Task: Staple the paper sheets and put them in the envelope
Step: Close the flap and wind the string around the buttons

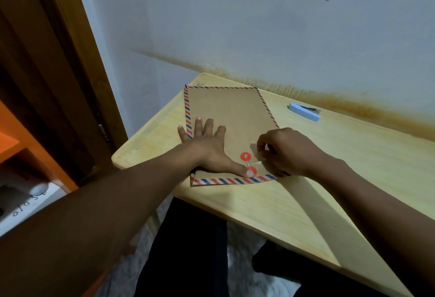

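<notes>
A brown envelope (230,113) with a red-and-blue striped border lies flat on the pale wooden table (341,162), its flap end toward me. Two red button discs (245,156) sit near that end, joined by a thin string. My left hand (207,146) lies spread flat on the envelope, its thumb pressing the nearer disc. My right hand (287,151) hovers just right of the discs with fingers curled, pinching the string closure; the string itself is too thin to make out in its grip. A light blue stapler (304,111) lies at the back right. No paper sheets are visible.
The table stands against a grey wall (259,26) with a brown stain along the tabletop line. A dark wooden door frame (58,73) rises at the left. My dark-clothed legs are below the table's front edge.
</notes>
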The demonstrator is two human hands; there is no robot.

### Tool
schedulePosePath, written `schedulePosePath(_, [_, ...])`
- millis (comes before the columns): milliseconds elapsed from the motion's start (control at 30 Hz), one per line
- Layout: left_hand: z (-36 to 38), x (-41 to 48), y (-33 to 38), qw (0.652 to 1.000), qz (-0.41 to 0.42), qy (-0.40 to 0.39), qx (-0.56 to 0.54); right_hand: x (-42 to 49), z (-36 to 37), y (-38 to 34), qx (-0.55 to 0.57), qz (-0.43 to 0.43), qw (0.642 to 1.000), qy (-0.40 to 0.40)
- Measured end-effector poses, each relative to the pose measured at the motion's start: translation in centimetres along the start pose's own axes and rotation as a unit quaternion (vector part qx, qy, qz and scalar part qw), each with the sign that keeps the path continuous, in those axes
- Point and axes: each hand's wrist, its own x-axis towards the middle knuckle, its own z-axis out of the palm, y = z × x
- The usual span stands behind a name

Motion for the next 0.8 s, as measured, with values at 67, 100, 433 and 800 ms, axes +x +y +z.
schedulePosePath(67, [0.0,0.1,0.0,1.000,0.000,0.000,0.000,-1.5,0.1,-0.4,-0.039,-0.034,0.998,0.017])
schedulePosePath(100, [0.0,0.1,-0.1,1.000,-0.001,-0.001,-0.001,-2.3,0.3,-0.5,-0.060,-0.058,0.996,0.030])
schedulePosePath(433, [0.2,0.0,-0.1,1.000,-0.005,0.004,-0.003,-6.5,3.1,-1.1,-0.118,-0.129,0.977,0.119])
schedulePosePath(800, [-0.7,-0.2,-1.0,1.000,0.019,-0.022,0.003,-6.6,3.1,-2.8,-0.073,-0.145,0.979,0.127])
